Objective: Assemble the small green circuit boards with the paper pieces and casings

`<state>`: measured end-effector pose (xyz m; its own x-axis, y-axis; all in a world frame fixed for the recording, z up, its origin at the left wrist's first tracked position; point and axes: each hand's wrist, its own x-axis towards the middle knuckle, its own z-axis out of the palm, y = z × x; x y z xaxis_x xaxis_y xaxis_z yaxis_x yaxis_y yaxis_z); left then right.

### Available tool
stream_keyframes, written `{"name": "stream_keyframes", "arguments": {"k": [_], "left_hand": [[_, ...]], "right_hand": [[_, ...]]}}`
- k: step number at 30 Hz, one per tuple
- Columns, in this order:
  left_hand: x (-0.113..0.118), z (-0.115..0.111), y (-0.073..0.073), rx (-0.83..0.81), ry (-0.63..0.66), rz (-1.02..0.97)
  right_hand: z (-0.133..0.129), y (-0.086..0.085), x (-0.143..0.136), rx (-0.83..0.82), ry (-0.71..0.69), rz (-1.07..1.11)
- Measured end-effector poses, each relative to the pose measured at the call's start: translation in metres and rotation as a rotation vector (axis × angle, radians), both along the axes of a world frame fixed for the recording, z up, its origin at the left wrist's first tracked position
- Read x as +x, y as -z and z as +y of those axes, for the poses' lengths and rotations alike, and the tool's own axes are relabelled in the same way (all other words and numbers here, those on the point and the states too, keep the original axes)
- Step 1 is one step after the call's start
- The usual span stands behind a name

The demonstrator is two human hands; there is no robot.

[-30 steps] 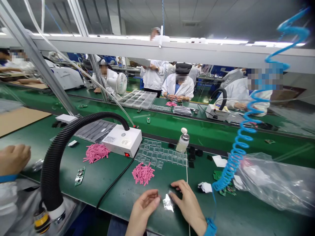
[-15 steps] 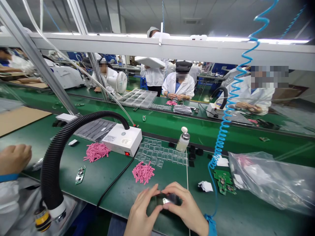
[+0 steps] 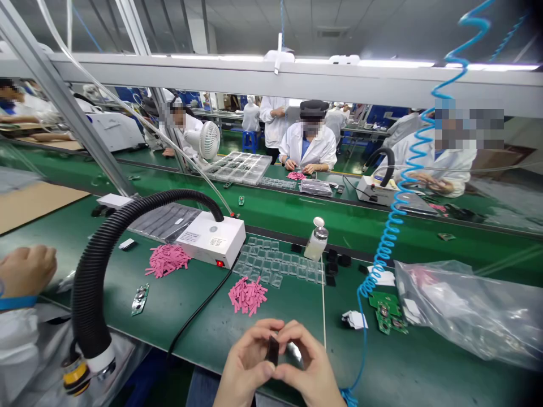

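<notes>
A small dark flat panel (image 3: 272, 349) is tilted up on edge between my two hands, just above the green bench top. My left hand (image 3: 245, 362) pinches it with thumb and fingers from the left side. From the right, my right hand (image 3: 306, 363) closes on it as well, and the fingertips of both hands nearly meet. A shiny spot shows inside the right hand's curl, but I cannot tell what it is. A blue wrist strap (image 3: 348, 397) is on my right wrist. Just beyond the hands lies a pile of pink strips (image 3: 248, 295).
Rows of clear square pieces (image 3: 278, 263) lie ahead, beside a pump bottle (image 3: 316, 242). A white box (image 3: 214, 240) carries a black hose (image 3: 89, 282) at left. Green circuit boards (image 3: 387, 314), a plastic bag (image 3: 466, 311) and a coiled blue cord (image 3: 392, 226) are at right. A co-worker's hand (image 3: 29, 270) rests far left.
The panel has been turned from lying nearly flat to standing on edge. My hands have drawn closer together, and the right wrist has shifted left.
</notes>
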<state>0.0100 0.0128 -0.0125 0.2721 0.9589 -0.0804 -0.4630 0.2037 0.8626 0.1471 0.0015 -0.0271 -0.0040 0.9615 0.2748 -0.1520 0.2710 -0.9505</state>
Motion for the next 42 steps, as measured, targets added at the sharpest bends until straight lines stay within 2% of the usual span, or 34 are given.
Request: {"name": "stream_keyframes", "arguments": {"k": [6,12,34,42], "left_hand": [[-0.003,0.001,-0.006,-0.019,-0.024,0.094],[-0.008,0.003,-0.003,-0.029,0.005,0.152],[-0.009,0.001,0.001,0.016,0.013,0.245],[-0.007,0.001,-0.008,0.000,0.027,0.252]], "right_hand": [[0.003,-0.014,0.012,0.047,0.053,-0.133],[0.005,-0.026,0.014,0.080,0.095,-0.287],[0.004,-0.025,0.011,0.194,0.168,-0.336],[0.002,-0.031,0.014,0.154,0.130,-0.366]]}}
